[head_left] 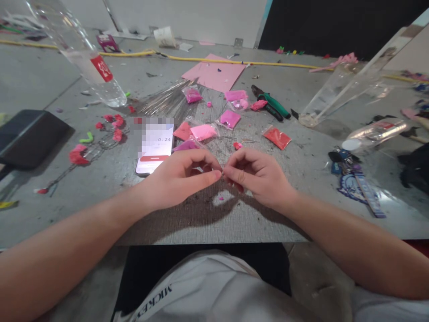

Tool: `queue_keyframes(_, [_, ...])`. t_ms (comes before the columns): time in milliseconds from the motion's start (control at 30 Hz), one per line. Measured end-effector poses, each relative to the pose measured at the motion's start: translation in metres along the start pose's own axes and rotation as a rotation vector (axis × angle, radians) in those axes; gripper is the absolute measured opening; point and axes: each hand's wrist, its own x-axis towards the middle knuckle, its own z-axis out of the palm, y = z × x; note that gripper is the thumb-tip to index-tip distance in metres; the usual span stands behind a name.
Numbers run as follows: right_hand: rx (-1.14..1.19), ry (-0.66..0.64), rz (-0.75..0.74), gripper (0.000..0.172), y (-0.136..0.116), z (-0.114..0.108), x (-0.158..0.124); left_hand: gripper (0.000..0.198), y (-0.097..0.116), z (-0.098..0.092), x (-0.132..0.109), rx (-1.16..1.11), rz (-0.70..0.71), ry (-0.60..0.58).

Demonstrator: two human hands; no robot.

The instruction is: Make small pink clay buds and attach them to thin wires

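Shirt [214, 286] at six o'clock. Left hand [182, 176] and right hand [259, 174] pinching, contents unclear. Leftward drift could nudge phone [156, 150], nine o'clock.

"What lies on your table [310, 167]?"

"Before me, a phone [157, 147], packets [230, 119] to its right, and pliers [275, 106] farther back."

"And beyond?"

"Wires [167, 100], a sheet [214, 74], then a cord [208, 59] across the far side. A bottle [85, 62] stands on my left."

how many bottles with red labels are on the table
2: a standing bottle on the left, beyond the phone, and a lying bottle on the right.
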Motion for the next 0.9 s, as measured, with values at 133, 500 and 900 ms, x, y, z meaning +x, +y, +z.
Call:
queue_keyframes(133, [-0.102, 0.027, -0.072, 0.025, 0.0011, 0.0003, -0.0025, 0.017, -0.0032, 0.0012, 0.0025, 0.061, -0.046, 0.039])
queue_keyframes(500, [-0.201, 0.065, -0.097, 0.036, -0.0032, -0.0003, -0.0049, 0.022, 0.0000, 0.0025, 0.0020, 0.101, -0.091, 0.032])
queue_keyframes(900, [-0.197, 0.212, -0.165, 0.019, -0.0018, 0.0020, -0.0057, 0.019, 0.0017, 0.0002, 0.0048, 0.027, -0.076, 0.072])
